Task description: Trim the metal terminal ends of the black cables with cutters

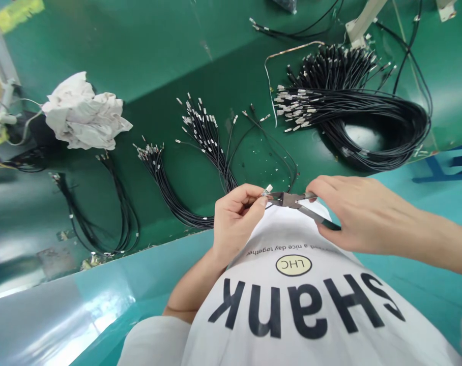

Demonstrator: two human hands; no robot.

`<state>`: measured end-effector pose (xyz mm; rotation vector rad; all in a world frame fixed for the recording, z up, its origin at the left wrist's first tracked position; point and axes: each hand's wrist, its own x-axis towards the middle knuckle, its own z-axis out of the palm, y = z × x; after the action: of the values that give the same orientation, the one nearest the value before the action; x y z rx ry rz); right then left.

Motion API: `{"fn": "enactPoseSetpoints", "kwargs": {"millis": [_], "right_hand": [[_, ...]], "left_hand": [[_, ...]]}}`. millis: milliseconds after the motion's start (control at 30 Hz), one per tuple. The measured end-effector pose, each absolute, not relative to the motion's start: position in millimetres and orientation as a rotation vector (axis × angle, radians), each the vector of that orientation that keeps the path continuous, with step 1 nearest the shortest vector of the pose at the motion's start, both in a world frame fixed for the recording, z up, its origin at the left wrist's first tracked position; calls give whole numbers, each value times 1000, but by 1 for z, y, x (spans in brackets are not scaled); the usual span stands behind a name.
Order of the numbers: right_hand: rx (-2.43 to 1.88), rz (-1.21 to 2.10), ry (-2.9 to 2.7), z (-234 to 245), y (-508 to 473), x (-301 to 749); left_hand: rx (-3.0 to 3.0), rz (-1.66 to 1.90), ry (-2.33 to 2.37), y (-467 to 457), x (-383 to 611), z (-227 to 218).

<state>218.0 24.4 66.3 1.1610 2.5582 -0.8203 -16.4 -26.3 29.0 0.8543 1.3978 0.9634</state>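
Observation:
My left hand (236, 216) pinches the end of a black cable, close to its small white connector (268, 189). My right hand (349, 211) is wrapped round the handles of a pair of pliers (290, 200). The jaws of the pliers point left and meet the cable end at my left fingertips. Whether the jaws are closed on the connector is too small to tell. Both hands are in front of my white shirt, at the near edge of the green table (200, 46). Just beyond them, a few loose cables (280, 145) lie on the table.
A large coiled bundle of black cables (399, 112) lies at the right. More bundles, a middle one (211, 142) and a curved one (170, 193), lie left of centre. A crumpled white cloth (84, 114) sits at the far left. A metal post (363, 23) stands at the back right.

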Motion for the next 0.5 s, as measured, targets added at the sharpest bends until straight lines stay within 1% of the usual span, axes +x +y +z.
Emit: {"fn": "enactPoseSetpoints", "kwargs": {"millis": [67,133,367,500], "right_hand": [[1143,-722,2586,66,25,218],[1139,-713,2588,66,26,219],[1177,-1051,2467,67,29,216],[1160,-1152,2409,64,29,216]], "left_hand": [[879,958,1409,-26,-17,29],[882,953,1410,-26,-17,30],[791,969,1326,-26,-17,29],[735,1007,1246,-27,-17,25]]}}
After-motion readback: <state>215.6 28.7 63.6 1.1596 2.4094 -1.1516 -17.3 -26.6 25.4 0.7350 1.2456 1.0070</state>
